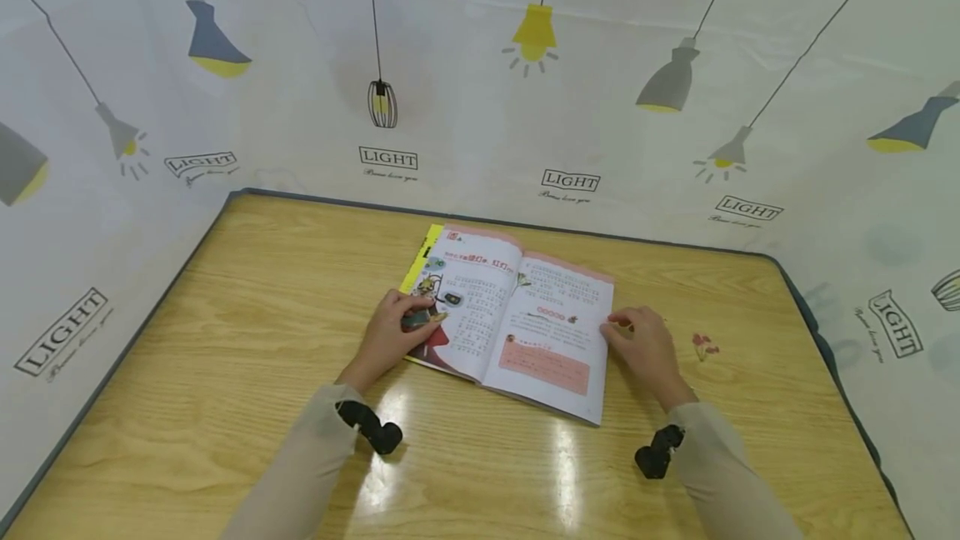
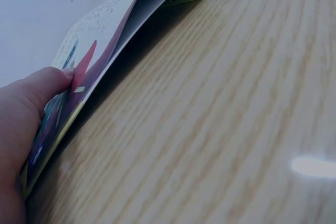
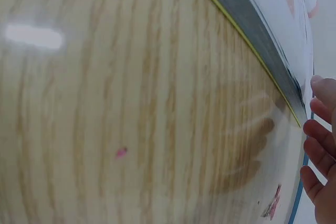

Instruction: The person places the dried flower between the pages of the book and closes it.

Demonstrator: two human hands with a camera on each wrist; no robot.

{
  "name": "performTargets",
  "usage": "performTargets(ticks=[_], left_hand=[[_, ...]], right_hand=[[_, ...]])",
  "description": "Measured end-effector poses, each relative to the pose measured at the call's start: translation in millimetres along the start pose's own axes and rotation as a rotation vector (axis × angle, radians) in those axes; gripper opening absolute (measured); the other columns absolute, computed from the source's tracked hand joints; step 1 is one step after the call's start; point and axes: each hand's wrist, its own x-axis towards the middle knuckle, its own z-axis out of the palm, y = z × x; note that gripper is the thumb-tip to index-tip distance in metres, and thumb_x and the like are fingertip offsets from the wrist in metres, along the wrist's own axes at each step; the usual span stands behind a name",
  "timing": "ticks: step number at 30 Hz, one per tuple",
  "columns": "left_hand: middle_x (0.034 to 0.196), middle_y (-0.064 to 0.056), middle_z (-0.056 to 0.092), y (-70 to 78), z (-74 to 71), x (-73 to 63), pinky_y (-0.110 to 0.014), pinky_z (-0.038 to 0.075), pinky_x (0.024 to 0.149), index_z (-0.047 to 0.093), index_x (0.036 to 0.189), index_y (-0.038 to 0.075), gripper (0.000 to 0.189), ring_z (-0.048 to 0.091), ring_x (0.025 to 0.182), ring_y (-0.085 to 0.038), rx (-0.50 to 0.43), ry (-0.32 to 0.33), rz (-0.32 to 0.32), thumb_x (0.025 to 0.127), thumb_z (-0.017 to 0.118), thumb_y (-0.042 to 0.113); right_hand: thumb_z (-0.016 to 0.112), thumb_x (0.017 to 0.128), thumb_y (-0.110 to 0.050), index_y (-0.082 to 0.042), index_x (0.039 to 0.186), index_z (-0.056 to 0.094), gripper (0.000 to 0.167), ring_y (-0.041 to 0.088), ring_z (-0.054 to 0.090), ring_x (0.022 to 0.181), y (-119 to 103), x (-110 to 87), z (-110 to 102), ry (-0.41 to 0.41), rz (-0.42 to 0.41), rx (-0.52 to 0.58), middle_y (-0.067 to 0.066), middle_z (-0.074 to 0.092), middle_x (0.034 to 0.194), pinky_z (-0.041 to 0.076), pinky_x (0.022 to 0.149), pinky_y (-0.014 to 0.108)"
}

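An open book (image 1: pixel 491 315) with printed text and coloured pictures lies on the wooden table. At its left edge my left hand (image 1: pixel 396 327) grips the cover and pages. In the left wrist view the thumb of the left hand (image 2: pixel 23 116) presses on the illustrated page, and that side of the book (image 2: pixel 105 35) is raised off the table. My right hand (image 1: pixel 645 347) is at the right edge, thumb and index finger pinching the page margin. The right wrist view has the right hand (image 3: pixel 323 140) beside the page stack (image 3: pixel 262 35), its other fingers loosely curled.
The wooden table (image 1: pixel 225 340) has a dark edge strip. A curtain (image 1: pixel 465 48) printed with lamps hangs behind and at both sides. A small red flower mark (image 1: pixel 703 347) is on the tabletop right of the right hand. Black wrist cameras (image 1: pixel 371 427) sit on both sleeves.
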Motion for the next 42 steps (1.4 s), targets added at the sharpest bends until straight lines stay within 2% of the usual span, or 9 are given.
performTargets(ticks=[10, 24, 32, 42], left_hand=[[0.096, -0.007, 0.046, 1.5, -0.5, 0.0, -0.034, 0.038, 0.075, 0.066, 0.108, 0.014, 0.032, 0.045, 0.085, -0.021, 0.002, 0.0, 0.006, 0.079, 0.073, 0.027], [0.094, -0.006, 0.046, 2.2, 0.7, 1.5, -0.033, 0.038, 0.074, 0.066, 0.108, 0.014, 0.032, 0.045, 0.084, -0.02, 0.008, -0.001, 0.012, 0.08, 0.072, 0.028], [0.095, -0.007, 0.046, 3.6, -0.5, 1.2, -0.033, 0.037, 0.075, 0.066, 0.109, 0.014, 0.032, 0.045, 0.085, -0.021, 0.005, -0.006, -0.002, 0.08, 0.072, 0.027], [0.096, -0.007, 0.046, 1.4, 0.2, 0.4, -0.034, 0.037, 0.076, 0.066, 0.108, 0.014, 0.032, 0.045, 0.086, -0.021, 0.001, -0.001, 0.001, 0.079, 0.072, 0.027]], right_hand=[[0.063, 0.087, -0.026, 0.005, 0.105, 0.064, 0.035, 0.03, 0.051, 0.087, 7, -4.1, 3, 0.047, 0.013, 0.011, 0.019, 0.058, 0.096, 0.04, 0.075, 0.044], [0.062, 0.088, -0.026, 0.007, 0.11, 0.063, 0.04, 0.032, 0.053, 0.088, 4, -5.6, 8, 0.051, 0.027, -0.017, 0.02, 0.058, 0.096, 0.041, 0.076, 0.046], [0.061, 0.089, -0.027, 0.008, 0.112, 0.061, 0.041, 0.028, 0.052, 0.083, -1, -5.8, 8, 0.072, 0.05, 0.039, 0.017, 0.059, 0.093, 0.042, 0.072, 0.042], [0.066, 0.085, -0.023, 0.007, 0.112, 0.061, 0.041, 0.023, 0.055, 0.075, -1, -4.1, 15, 0.13, 0.087, 0.134, 0.016, 0.063, 0.087, 0.044, 0.065, 0.034]])
